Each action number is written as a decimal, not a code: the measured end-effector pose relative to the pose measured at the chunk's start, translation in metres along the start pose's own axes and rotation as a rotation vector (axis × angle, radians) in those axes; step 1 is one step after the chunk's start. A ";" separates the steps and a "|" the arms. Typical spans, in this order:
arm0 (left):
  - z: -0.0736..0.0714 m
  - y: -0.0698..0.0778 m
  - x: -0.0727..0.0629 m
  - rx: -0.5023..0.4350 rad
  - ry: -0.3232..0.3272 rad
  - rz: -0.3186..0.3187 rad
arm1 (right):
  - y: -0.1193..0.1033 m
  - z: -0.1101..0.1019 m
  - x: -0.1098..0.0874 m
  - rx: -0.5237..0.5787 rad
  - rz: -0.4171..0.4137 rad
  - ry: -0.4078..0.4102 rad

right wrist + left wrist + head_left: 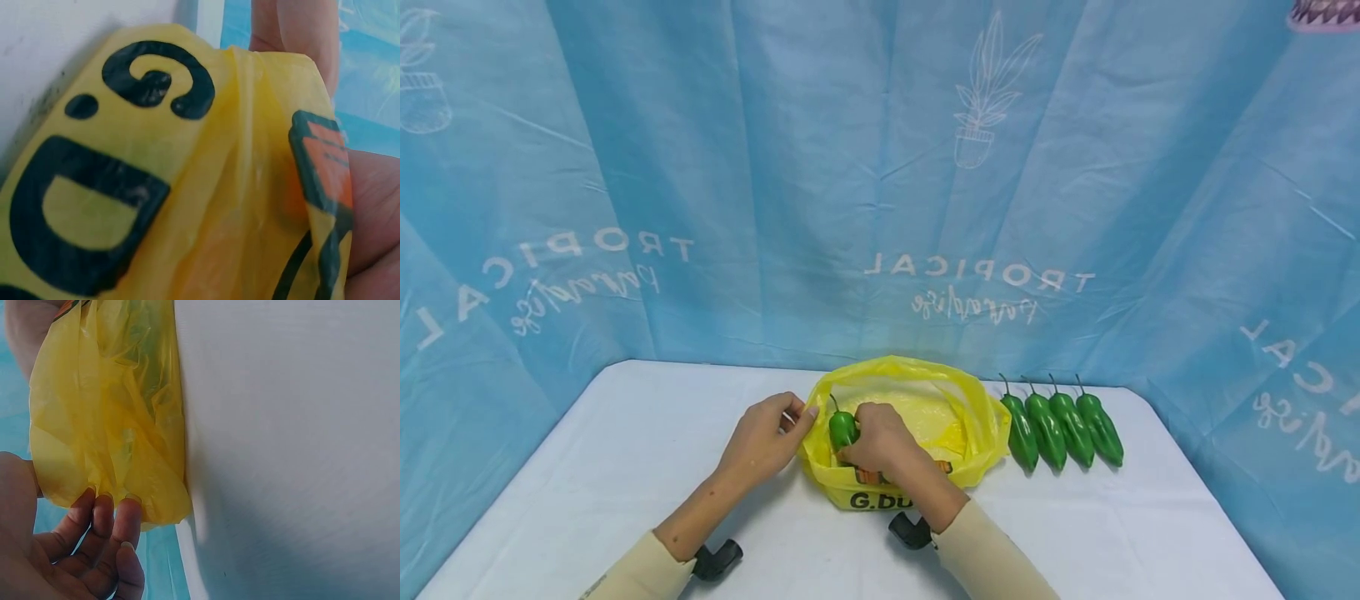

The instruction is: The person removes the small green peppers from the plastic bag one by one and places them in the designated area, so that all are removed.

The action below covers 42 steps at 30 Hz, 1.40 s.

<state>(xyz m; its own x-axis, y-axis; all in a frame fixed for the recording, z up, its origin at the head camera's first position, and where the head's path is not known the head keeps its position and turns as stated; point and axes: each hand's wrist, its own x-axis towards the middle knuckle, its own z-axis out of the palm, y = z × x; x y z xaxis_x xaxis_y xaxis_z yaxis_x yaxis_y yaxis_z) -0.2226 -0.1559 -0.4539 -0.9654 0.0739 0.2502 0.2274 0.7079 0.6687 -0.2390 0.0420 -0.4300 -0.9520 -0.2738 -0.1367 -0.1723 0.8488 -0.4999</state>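
Observation:
A yellow plastic bag [988, 425] with dark print stands with its mouth wide at the middle of the table. My right hand [883, 437] is inside the mouth and grips a green chili pepper [842, 428], whose stem points up near the left rim. My left hand [767, 440] pinches the bag's left edge; in the left wrist view its fingertips [128, 509] press the yellow plastic from outside, and the thumb tip is hidden behind it. The bag's printed front wall [144, 125] covers most of the right hand in the right wrist view.
Several green chili peppers [1063, 429] lie side by side on the white table [1157, 533], right of the bag, stems toward the back. Blue printed curtains [820, 208] hang behind and at both sides. Black wrist mounts [912, 531] sit under the forearms.

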 end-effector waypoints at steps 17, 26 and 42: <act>0.001 0.000 0.001 0.000 -0.007 -0.014 | 0.014 -0.019 -0.004 0.004 -0.024 -0.023; -0.001 0.002 0.001 0.007 -0.005 -0.017 | 0.021 -0.034 -0.007 0.002 -0.051 -0.020; -0.001 0.002 0.001 0.009 -0.008 -0.034 | 0.032 -0.056 -0.014 0.083 -0.023 0.027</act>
<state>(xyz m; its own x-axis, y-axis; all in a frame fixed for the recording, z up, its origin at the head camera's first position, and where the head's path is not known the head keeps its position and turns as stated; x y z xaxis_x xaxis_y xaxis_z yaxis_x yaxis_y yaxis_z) -0.2229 -0.1552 -0.4521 -0.9735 0.0551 0.2221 0.1936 0.7161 0.6706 -0.2453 0.0979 -0.3962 -0.9549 -0.2789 -0.1016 -0.1733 0.8018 -0.5719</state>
